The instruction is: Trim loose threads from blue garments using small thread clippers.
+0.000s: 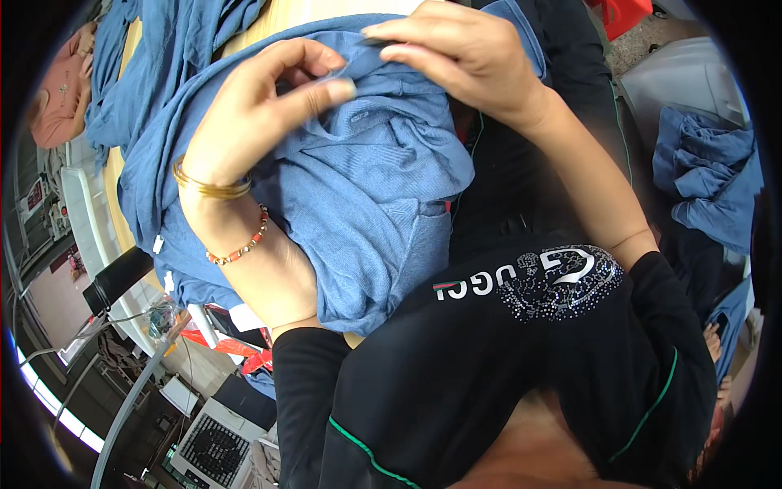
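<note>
A blue knit garment (383,175) lies bunched over my lap and the table edge, with seams and a placket-like strip showing. My left hand (273,102), with gold bangles and a beaded bracelet at the wrist, curls its thumb and fingers around a fold near the garment's top. To its right, my right hand (468,65) pinches the edge of the same fold between thumb and fingers. A small dark spot shows at those fingertips; what it is I cannot make out. Slight motion blur covers the left fingertips and the cloth between the hands.
More blue garments (183,57) are heaped on the wooden table (297,11) at upper left. A grey plastic bin (684,77) stands at right, with blue cloth (705,167) by it. A black cylinder (118,279) is at left. Other people sit at both sides.
</note>
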### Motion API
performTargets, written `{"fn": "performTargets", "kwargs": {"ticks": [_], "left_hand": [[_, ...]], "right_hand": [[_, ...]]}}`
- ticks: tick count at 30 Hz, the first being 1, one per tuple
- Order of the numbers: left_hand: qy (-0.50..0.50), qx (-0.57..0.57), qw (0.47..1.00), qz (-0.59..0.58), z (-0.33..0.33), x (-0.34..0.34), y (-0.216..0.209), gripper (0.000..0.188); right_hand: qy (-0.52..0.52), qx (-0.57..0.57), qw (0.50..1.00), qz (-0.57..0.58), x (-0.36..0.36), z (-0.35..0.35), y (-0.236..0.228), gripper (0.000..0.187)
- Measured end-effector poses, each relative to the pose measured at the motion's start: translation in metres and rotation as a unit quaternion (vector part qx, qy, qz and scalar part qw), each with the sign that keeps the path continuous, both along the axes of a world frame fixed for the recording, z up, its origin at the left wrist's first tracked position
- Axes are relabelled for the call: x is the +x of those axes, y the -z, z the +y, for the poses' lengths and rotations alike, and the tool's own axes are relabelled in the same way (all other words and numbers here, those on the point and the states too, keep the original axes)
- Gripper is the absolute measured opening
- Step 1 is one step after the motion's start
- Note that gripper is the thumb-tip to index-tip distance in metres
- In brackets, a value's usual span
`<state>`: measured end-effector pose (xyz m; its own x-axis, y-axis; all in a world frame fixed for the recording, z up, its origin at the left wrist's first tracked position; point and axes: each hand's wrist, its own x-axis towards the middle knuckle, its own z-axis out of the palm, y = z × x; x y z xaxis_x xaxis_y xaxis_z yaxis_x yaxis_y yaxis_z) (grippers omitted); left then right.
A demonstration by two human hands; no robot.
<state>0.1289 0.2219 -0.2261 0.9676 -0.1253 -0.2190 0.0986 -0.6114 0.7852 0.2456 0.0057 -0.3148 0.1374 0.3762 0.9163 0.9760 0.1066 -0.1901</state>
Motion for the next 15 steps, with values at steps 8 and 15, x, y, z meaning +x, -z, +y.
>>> {"fn": "performTargets", "kwargs": {"ticks": [8, 15], "left_hand": [[0.005, 0.117, 0.992, 0.054, 0.004, 0.004, 0.003, 0.04], [-0.043, 0.113, 0.986, 0.117, 0.029, 0.053, -0.106, 0.027]], "right_hand": [[-0.016, -0.096, 0.927, 0.363, 0.001, -0.084, -0.026, 0.026], [0.049, -0.114, 0.918, 0.377, 0.009, -0.135, -0.021, 0.026]]}}
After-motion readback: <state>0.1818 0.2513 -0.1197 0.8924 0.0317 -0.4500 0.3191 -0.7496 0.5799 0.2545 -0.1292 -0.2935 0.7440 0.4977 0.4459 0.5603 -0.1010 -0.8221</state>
